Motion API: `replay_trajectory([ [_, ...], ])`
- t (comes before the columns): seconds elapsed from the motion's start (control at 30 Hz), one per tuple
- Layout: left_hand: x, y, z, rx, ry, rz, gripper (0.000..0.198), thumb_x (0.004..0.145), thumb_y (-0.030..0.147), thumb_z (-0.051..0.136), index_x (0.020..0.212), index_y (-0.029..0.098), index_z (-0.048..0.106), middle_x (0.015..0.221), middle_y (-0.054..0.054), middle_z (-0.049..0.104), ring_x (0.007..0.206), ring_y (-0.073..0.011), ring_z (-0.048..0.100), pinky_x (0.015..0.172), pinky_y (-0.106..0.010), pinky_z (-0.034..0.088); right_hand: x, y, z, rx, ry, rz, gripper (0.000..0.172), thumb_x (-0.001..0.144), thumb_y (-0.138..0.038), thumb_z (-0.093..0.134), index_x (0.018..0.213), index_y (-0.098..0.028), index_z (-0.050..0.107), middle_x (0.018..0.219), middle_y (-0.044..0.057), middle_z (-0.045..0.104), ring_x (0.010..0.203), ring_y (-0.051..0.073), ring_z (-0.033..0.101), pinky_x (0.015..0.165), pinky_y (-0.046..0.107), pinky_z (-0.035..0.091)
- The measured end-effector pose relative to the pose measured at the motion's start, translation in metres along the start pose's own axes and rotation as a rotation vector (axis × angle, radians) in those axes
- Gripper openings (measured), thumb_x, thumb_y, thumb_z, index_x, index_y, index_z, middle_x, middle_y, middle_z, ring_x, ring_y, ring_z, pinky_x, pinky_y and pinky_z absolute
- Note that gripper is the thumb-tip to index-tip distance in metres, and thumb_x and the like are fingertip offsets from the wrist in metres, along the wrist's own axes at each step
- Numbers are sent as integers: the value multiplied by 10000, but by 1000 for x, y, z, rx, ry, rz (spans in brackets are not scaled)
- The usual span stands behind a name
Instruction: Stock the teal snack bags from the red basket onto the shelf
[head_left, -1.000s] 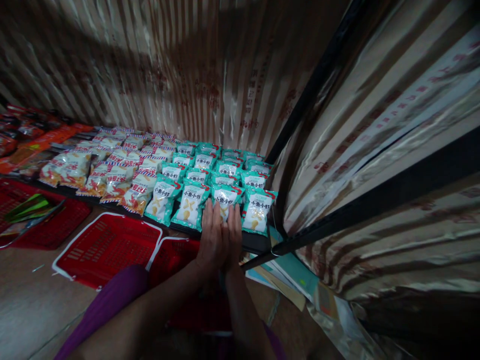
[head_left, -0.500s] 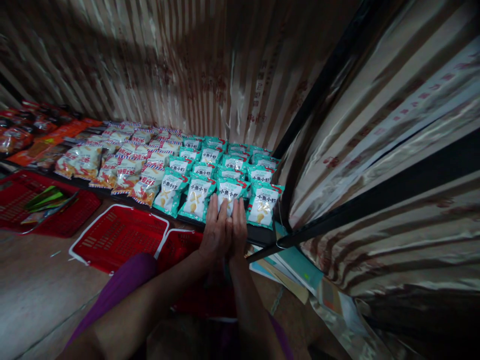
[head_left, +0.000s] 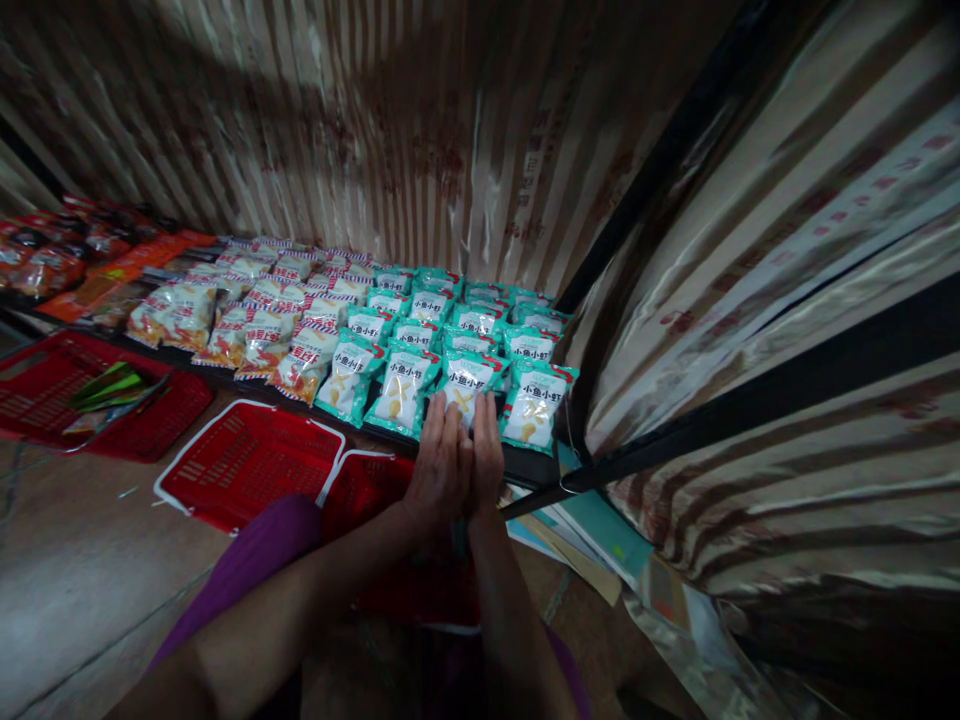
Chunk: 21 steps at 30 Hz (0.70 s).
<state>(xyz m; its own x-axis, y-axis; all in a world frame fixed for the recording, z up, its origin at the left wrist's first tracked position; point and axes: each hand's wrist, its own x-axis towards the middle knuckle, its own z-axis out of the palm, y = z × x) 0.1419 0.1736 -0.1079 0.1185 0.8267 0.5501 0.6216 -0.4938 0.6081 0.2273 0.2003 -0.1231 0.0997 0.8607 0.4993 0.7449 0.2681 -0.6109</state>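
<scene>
1. I count two hands in the head view, the person's left hand [head_left: 439, 465] and right hand [head_left: 487, 460], side by side and close together, fingers stretched forward against the lower end of one teal bag [head_left: 466, 376]. I cannot tell whether they grip it or only press.
2. That bag sits in the front row on the black shelf [head_left: 529, 466], third of four from the left.
3. I make out four columns of teal packaging, about four rows deep: roughly sixteen bags, the back ones partly hidden.
4. To their left I see well over ten white bags [head_left: 264, 340] with striped edges; overlap stops me counting exactly. Red-and-orange packs [head_left: 51, 268] lie farther left, also too crowded to count.
5. On the floor I see one red basket [head_left: 169, 415] with green packets [head_left: 111, 385] inside, and a white-edged red basket [head_left: 255, 462] nearer the knees; more red beside it may be another.
6. Against a second ago, my view has swung left, so the goods stand farther right in it. The hands remain at the same bag, and more of its printed front shows above their fingertips.
</scene>
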Motion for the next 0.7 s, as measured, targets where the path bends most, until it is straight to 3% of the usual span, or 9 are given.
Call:
replay_trajectory([
  [0.2,-4,4,-8,40,-18,71,513,937,203,213,1418,115,56,1502,-212,57,1388,-281,-30,1095,-545,223,-3,3,-1,-11,15,-20,556,935,-366,280,1441,-191,130,1495,112,217,1374,213,203,1091,432,272],
  [0.43,-3,8,-12,-9,1,59,480,939,248,234,1381,70,172,1493,-229,93,1392,-280,20,1105,-549,183,-9,4,1,-35,39,-58,552,938,-377,261,1438,-176,142,1481,134,247,1369,205,218,1081,431,287],
  [0.6,-5,12,-24,-77,8,3,447,932,252,286,1348,90,280,1482,-213,172,1394,-261,87,1104,-506,223,-11,-7,-9,-56,96,-77,509,928,-359,316,1393,-152,289,1440,150,333,1334,208,305,1058,408,330],
  [0.7,-19,9,-38,-148,31,11,387,921,233,327,1295,146,378,1445,-177,295,1357,-233,253,1076,-464,302,-17,-17,-27,-76,153,-113,423,921,-299,338,1295,-133,444,1336,150,477,1265,208,414,1037,395,359],
])
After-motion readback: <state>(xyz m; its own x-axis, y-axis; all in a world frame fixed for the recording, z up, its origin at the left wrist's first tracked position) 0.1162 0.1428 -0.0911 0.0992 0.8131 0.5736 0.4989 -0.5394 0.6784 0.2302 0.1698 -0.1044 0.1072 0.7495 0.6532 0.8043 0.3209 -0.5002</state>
